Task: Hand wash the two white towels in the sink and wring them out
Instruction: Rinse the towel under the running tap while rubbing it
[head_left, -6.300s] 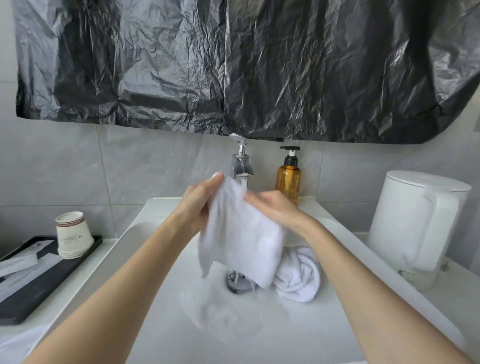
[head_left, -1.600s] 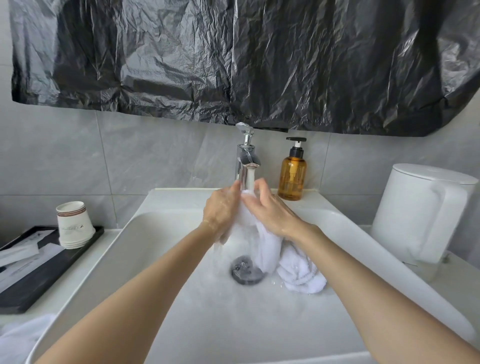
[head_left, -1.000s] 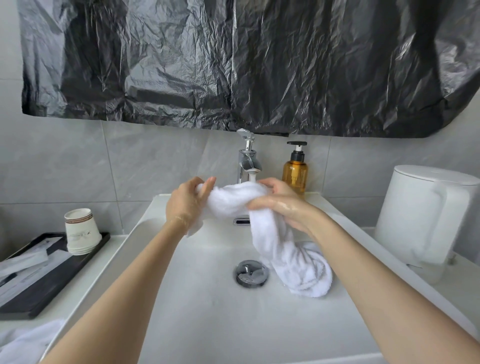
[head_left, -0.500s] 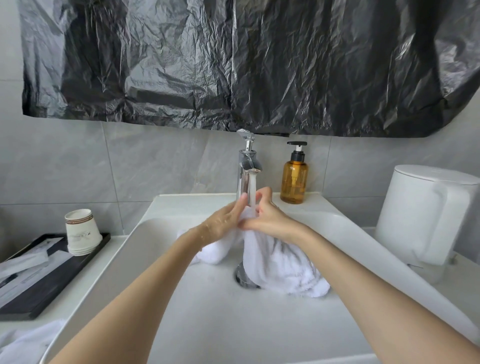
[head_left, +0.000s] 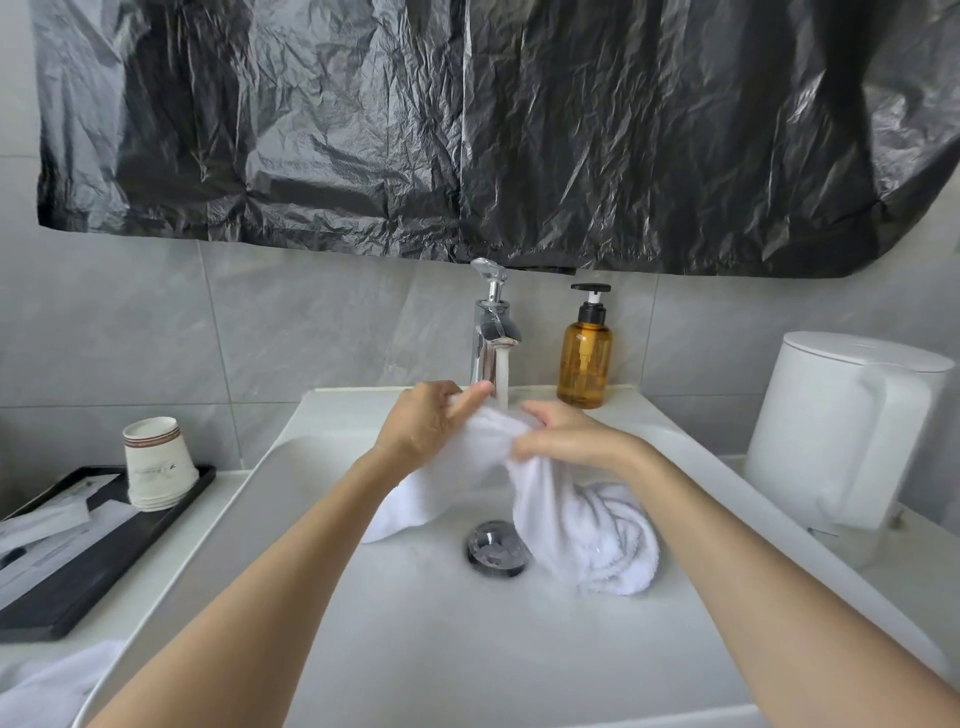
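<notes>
**One towel (head_left: 467, 457) under the tap (head_left: 491, 332), one waiting**

Fingers (head_left: 470, 397) of the left hand (head_left: 426, 421) and right hand (head_left: 566, 441) are curled round the bunched towel, right in the stream over the sink (head_left: 467, 649). The second towel (head_left: 623, 540) lies twisted by the drain. I'd rub fold against fold and keep it under the water. Half a second back the hands were touching; now they're apart, with cloth stretched between.

A bathroom: tiled wall (head_left: 291, 322), sink (head_left: 467, 639), faucet (head_left: 491, 332), soap bottle (head_left: 584, 358).
</notes>
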